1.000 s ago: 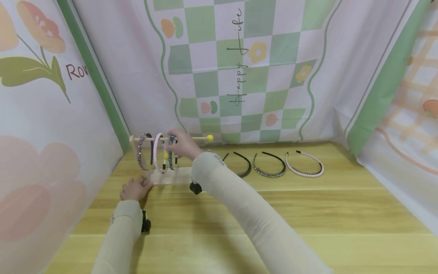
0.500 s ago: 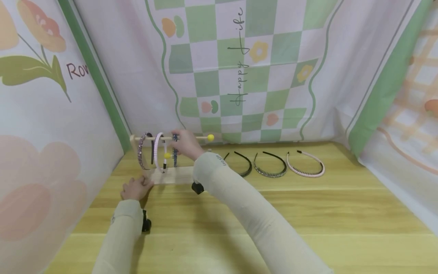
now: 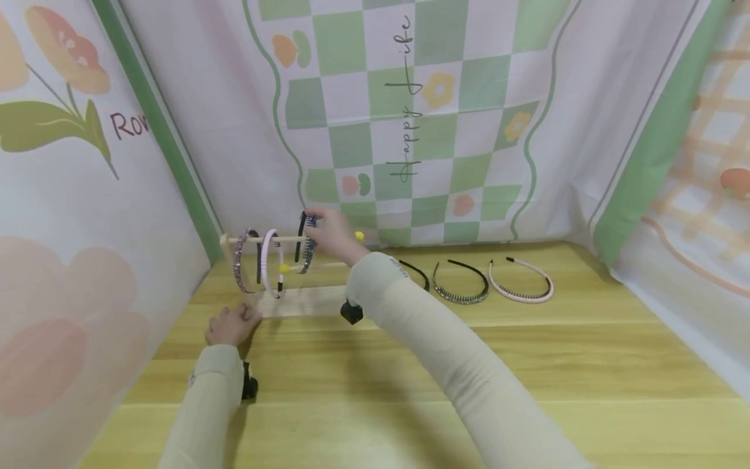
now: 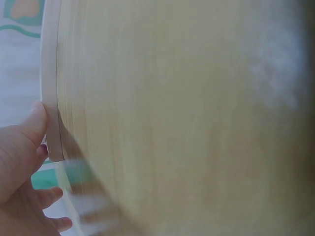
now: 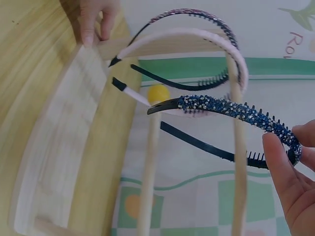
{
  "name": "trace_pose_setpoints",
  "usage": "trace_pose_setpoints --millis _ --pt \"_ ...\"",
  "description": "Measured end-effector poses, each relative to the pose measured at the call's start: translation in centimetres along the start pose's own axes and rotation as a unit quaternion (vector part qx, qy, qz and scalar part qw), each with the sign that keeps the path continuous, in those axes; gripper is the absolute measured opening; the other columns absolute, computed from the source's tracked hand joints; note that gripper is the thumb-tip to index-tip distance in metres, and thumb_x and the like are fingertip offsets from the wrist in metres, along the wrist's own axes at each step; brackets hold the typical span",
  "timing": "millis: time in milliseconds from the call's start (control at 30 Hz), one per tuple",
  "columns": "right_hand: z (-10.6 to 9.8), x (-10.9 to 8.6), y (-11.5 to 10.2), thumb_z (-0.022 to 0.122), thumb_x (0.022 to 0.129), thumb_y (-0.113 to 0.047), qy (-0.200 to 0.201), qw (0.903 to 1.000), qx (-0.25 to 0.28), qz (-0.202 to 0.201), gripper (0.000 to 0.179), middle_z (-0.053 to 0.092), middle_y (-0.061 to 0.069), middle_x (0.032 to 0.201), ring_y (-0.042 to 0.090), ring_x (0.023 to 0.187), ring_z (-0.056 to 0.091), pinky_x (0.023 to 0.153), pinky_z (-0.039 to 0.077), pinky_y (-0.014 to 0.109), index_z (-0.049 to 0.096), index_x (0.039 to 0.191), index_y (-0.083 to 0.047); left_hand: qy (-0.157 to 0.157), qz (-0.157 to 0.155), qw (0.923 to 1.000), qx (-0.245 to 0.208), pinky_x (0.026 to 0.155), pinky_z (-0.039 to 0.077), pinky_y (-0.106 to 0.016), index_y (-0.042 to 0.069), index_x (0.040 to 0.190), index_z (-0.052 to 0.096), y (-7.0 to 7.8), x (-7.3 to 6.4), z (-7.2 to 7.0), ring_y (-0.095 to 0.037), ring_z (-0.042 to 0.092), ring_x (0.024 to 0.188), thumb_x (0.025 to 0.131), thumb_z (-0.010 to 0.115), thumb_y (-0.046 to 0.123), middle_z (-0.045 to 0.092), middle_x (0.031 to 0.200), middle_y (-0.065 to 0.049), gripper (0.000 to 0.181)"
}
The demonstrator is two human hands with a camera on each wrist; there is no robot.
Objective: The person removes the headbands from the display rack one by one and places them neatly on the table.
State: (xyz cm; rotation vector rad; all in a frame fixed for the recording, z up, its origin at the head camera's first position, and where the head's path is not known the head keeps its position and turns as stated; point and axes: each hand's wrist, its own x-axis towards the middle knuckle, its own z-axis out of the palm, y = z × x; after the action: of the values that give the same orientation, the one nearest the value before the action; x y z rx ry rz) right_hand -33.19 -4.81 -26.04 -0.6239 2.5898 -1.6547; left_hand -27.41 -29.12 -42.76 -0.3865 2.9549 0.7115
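Observation:
My right hand (image 3: 334, 234) pinches a blue glitter headband (image 5: 236, 110) by its curved top, between thumb and fingers. The headband's two arms straddle the upper rod of a wooden headband stand (image 3: 305, 301), and its curve is raised off the rod. Further left on that rod hang a ribbed pale pink headband (image 3: 266, 260) and a purple-pink glitter one (image 3: 237, 260). At the stand's left front corner my left hand (image 3: 231, 324) holds the base, its thumb (image 4: 37, 120) against the edge and its other fingers spread beyond the end.
To the right on the wooden table (image 3: 410, 371) lie a black headband (image 3: 417, 270), a grey glitter one (image 3: 463, 299) and a pink one (image 3: 527, 299). Yellow balls (image 5: 158, 93) cap the stand's rods. Patterned curtains (image 3: 346, 98) close in the back and sides.
My right hand has slid the blue glitter headband rightward along the upper rod, then lifted it. My left hand stays at the stand's corner.

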Motion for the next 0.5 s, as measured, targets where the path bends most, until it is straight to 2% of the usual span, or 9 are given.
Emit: trace_pose_setpoints --millis 100,267,500 --pt "-0.8 -0.1 -0.2 0.059 0.089 -0.006 0.005 0.9999 0.012 0.003 0.046 0.052 0.012 0.128 0.02 0.052 0.055 0.055 0.053 0.029 0.048 0.133 -0.009 0.0 -0.001 1.0 0.001 0.092 0.019 -0.069 0.008 0.142 0.029 0.1 -0.2 -0.1 -0.059 0.02 0.118 0.09 0.042 0.057 0.013 0.141 -0.036 0.073" --pt "-2.2 -0.3 -0.3 0.057 0.091 -0.008 0.005 0.9996 0.028 -0.001 0.045 0.044 0.012 0.135 0.023 0.058 0.06 0.056 0.053 0.026 0.046 0.135 -0.009 -0.002 -0.002 1.0 -0.003 0.092 0.02 -0.069 0.007 0.141 0.03 0.2 -0.4 -0.2 -0.058 0.022 0.117 0.091 0.044 0.055 0.016 0.14 -0.036 0.071" --pt "-4.6 -1.3 -0.2 0.058 0.089 -0.004 0.03 0.9988 0.035 -0.02 0.045 0.041 0.013 0.135 0.025 0.056 0.06 0.058 0.054 0.03 0.047 0.133 -0.007 -0.003 0.002 1.0 -0.004 0.092 0.019 -0.069 0.007 0.141 0.03 0.3 -0.5 -0.2 -0.058 0.021 0.117 0.091 0.044 0.054 0.014 0.141 -0.036 0.07"
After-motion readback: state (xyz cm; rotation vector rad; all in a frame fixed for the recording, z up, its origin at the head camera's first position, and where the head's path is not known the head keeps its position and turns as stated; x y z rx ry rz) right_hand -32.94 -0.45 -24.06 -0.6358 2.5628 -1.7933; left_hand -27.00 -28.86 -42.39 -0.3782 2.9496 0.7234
